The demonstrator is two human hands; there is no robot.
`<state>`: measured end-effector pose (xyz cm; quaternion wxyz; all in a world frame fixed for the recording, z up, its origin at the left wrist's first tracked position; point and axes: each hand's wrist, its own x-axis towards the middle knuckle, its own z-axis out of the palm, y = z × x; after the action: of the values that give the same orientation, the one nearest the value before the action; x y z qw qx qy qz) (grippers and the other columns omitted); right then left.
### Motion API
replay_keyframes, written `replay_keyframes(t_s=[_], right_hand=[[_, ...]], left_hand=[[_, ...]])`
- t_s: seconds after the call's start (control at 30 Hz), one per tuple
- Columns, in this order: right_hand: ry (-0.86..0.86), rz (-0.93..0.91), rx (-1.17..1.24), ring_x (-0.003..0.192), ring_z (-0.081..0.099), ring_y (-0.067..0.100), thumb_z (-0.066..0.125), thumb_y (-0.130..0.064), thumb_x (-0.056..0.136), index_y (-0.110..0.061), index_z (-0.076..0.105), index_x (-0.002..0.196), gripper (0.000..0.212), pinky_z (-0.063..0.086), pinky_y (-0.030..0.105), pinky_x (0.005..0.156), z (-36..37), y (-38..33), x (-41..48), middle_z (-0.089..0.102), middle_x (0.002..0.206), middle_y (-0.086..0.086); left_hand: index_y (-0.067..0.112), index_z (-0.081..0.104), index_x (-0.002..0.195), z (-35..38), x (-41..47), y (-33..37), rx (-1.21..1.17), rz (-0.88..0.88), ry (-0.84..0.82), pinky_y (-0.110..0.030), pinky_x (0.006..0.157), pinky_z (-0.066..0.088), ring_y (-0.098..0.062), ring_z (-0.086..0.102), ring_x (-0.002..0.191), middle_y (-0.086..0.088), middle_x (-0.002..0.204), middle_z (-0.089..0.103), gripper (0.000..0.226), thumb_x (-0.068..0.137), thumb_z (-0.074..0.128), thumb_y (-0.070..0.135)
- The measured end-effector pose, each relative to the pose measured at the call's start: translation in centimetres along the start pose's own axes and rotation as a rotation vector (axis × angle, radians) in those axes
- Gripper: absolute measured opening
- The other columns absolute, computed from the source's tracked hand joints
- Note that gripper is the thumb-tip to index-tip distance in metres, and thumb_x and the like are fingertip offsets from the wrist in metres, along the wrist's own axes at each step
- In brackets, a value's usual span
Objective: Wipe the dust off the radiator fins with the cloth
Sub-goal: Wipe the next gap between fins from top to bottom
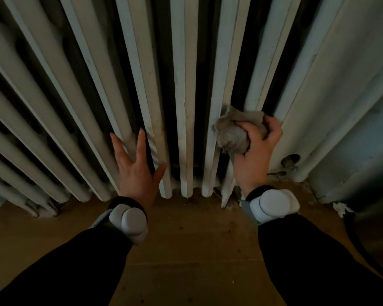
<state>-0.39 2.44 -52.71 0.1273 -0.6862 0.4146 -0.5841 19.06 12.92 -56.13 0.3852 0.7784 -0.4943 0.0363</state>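
Two black sleeves are reaching in from the near edge, each wrist carrying a white strapped-on device, above a brown floor. The right hand is closing its fingers around a bunched grey cloth and pressing it against the lower part of the radiator fins, right of centre, near the wide end section. The left hand is lying open and empty, fingers spread flat on fins further left. Judging from this, the wadded cloth may be skating over the fin faces and missing the dark gaps between them. Loosened dust could be dropping onto the debris already lying at the radiator's foot. Flaking paint edges might also be snagging the fabric.
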Motion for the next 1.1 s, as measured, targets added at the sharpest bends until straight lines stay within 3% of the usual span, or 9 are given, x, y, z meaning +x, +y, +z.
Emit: replay_keyframes(t_s=[0.1, 0.3, 0.47, 0.63, 0.7, 0.8, 0.9, 0.97, 1.1], right_hand=[[0.005, -0.01, -0.019, 0.129, 0.025, 0.016, 0.068, 0.005, 0.074, -0.004, 0.065, 0.107, 0.034, 0.016, 0.013, 0.113, 0.5, 0.9, -0.6, 0.03, 0.136, 0.026], [-0.025, -0.009, -0.087, 0.129, 0.023, 0.015, 0.072, 0.006, 0.071, -0.004, 0.065, 0.103, 0.035, 0.014, 0.012, 0.113, 1.6, 4.1, -3.2, 0.031, 0.135, 0.028], [-0.04, -0.047, -0.118, 0.13, 0.025, 0.026, 0.074, 0.007, 0.069, -0.005, 0.064, 0.103, 0.037, 0.013, 0.012, 0.113, 2.0, 5.3, -3.8, 0.025, 0.135, 0.007], [-0.228, 0.078, -0.233, 0.13, 0.029, 0.032, 0.069, 0.008, 0.074, -0.003, 0.065, 0.104, 0.033, 0.007, 0.004, 0.109, 1.5, 6.5, -7.0, 0.03, 0.14, 0.024], [-0.323, 0.112, -0.296, 0.123, 0.04, 0.03, 0.065, 0.005, 0.079, -0.002, 0.059, 0.117, 0.039, 0.02, 0.002, 0.105, 1.7, 7.9, -8.7, 0.038, 0.137, 0.012], [-0.375, 0.164, -0.414, 0.101, 0.05, 0.012, 0.056, -0.002, 0.089, -0.008, 0.041, 0.135, 0.049, 0.042, 0.007, 0.083, 1.8, 9.4, -10.1, 0.045, 0.106, -0.018], [-0.468, 0.237, -0.356, 0.121, 0.042, 0.026, 0.066, -0.006, 0.085, -0.003, 0.059, 0.119, 0.035, 0.018, 0.002, 0.104, 1.9, 9.5, -10.3, 0.047, 0.128, 0.002], [-0.494, 0.217, -0.409, 0.126, 0.037, 0.042, 0.074, -0.006, 0.078, -0.006, 0.067, 0.105, 0.028, 0.013, 0.018, 0.112, 1.8, 9.2, -10.2, 0.039, 0.138, 0.023], [-0.388, 0.233, -0.3, 0.125, 0.035, 0.046, 0.074, -0.005, 0.076, -0.008, 0.068, 0.104, 0.029, 0.026, 0.042, 0.113, 0.9, 7.0, -8.9, 0.032, 0.14, 0.024]], left_hand=[[0.036, 0.003, 0.15, 1.0, 0.1, -0.1, -0.003, -0.005, 0.022, -0.045, 0.113, 0.012, -0.025, -0.021, 0.14, -0.013, 0.153, -0.029, 0.091, 0.086, 0.067, 0.03], [0.032, 0.007, 0.151, 2.4, 0.3, -0.6, -0.013, 0.022, 0.112, -0.057, 0.109, 0.03, -0.041, -0.011, 0.143, -0.026, 0.152, -0.021, 0.09, 0.086, 0.068, 0.016], [0.032, 0.004, 0.151, 2.7, 0.6, -0.8, 0.011, 0.001, 0.101, -0.055, 0.11, 0.032, -0.039, -0.015, 0.143, -0.025, 0.152, -0.023, 0.094, 0.085, 0.068, 0.014], [0.033, 0.002, 0.151, 2.6, 0.6, -0.8, 0.01, 0.008, 0.082, -0.054, 0.108, 0.034, -0.039, -0.017, 0.142, -0.024, 0.151, -0.026, 0.095, 0.085, 0.068, 0.015], [0.036, -0.001, 0.15, 2.4, 0.6, -0.7, 0.011, -0.005, 0.064, -0.053, 0.109, 0.033, -0.037, -0.019, 0.142, -0.02, 0.151, -0.03, 0.096, 0.086, 0.067, 0.016], [0.035, -0.003, 0.15, 2.1, 0.4, -0.5, 0.025, -0.011, 0.041, -0.052, 0.113, 0.027, -0.035, -0.021, 0.142, -0.019, 0.15, -0.032, 0.096, 0.087, 0.067, 0.019], [0.035, -0.007, 0.15, 1.6, 0.4, -0.5, 0.037, -0.001, 0.01, -0.052, 0.114, 0.024, -0.036, -0.02, 0.141, -0.019, 0.15, -0.032, 0.099, 0.086, 0.068, 0.022], [0.035, -0.007, 0.15, 1.2, 0.3, -0.4, 0.034, 0.002, -0.02, -0.047, 0.115, 0.019, -0.037, -0.018, 0.142, -0.018, 0.15, -0.033, 0.099, 0.086, 0.068, 0.023], [0.03, 0.006, 0.151, 0.5, 0.1, -0.6, 0.024, 0.021, -0.009, -0.042, 0.112, 0.014, -0.038, -0.012, 0.143, -0.021, 0.153, -0.023, 0.094, 0.084, 0.071, 0.027]])
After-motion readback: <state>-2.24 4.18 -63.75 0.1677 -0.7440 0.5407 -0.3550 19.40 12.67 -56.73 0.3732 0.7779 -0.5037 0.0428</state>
